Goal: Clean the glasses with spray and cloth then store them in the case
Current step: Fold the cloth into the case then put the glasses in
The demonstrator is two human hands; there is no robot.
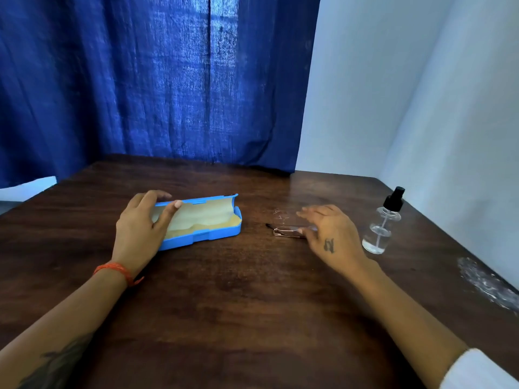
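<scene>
Two open-fingered hands on a dark wooden table (252,304): left (140,228) on case (202,220), right (328,234) over glasses (283,233).

This looks like a plain room in a home, though little of it shows. A dark wooden table (252,304) is pushed into a corner. On the far side hangs a deep blue cloth curtain (154,80), with light coming through its weave as from a window behind it. To the right stands a bare pale painted wall (407,94). A whitish scuffed patch (486,284) marks the table's near right edge, a sign of household wear.
</scene>
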